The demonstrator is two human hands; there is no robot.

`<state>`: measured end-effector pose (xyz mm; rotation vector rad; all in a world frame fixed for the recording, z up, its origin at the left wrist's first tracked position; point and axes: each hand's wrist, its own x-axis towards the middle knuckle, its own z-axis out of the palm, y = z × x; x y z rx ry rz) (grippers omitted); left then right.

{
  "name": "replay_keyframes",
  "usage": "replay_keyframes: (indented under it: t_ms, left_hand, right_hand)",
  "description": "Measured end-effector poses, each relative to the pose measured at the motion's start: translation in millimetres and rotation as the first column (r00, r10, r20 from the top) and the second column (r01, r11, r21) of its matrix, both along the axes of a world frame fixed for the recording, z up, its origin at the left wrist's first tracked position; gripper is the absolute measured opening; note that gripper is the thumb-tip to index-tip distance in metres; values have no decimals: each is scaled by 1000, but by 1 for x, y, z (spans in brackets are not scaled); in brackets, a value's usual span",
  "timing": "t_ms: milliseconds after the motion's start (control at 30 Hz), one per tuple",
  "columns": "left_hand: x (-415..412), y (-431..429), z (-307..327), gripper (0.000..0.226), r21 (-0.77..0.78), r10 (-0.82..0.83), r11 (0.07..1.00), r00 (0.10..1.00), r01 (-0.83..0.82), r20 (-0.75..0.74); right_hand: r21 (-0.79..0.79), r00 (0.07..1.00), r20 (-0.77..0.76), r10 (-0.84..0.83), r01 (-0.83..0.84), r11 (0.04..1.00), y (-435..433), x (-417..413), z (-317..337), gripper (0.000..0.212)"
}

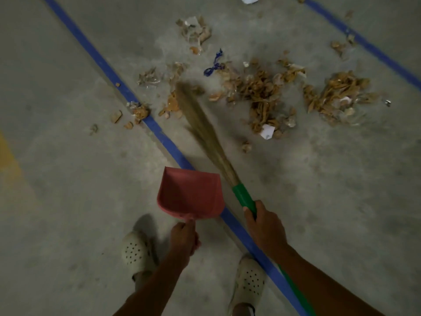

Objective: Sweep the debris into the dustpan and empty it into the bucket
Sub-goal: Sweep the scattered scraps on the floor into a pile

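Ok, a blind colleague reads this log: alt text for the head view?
A person's right hand grips a broom stretched into scattered brown debris on a concrete floor; the left hand holds an empty red dustpan.

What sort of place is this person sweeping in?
Probably a warehouse or workshop floor, though no walls show. The floor is bare grey concrete, blue lines run across it like marked lanes, and a faded yellow marking sits at the left edge.

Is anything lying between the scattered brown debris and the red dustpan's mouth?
Nothing visible does. Only bare concrete floor and a flat blue tape line separate the scattered brown debris from the red plastic dustpan; the green-handled straw broom reaches alongside.
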<state>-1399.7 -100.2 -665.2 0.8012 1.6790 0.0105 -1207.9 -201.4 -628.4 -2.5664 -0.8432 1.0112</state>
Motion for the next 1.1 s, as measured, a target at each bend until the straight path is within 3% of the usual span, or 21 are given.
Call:
replay_keyframes:
  t_ms: [233, 500, 600, 833, 1100]
  left_hand:
    - [-79, 58, -16, 44, -5, 100, 995, 994, -100, -33]
    - [-195, 169, -12, 55, 6, 113, 994, 987, -113, -116]
    - [-225, 205, -14, 55, 10, 148, 989, 978, -148, -144]
    - [-243, 259, -22, 52, 22, 207, 978, 970, -206, -126]
    - [-220, 262, -22, 53, 9, 98, 995, 990, -97, -106]
  right_hand:
    - [-43, 938, -43, 343, -345, 938, 88, -83, -10, 43]
    - [-91, 882, -163, 443, -461, 883, 233, -186, -19, 37]
    - [-148, 883, -122, 453, -467, 872, 282, -216, -26, 38]
    - [-353, 968, -169, 187, -236, 905, 364, -238, -62, 50]
    - [-372, 969, -145, -198, 132, 919, 350, -188, -85, 58]
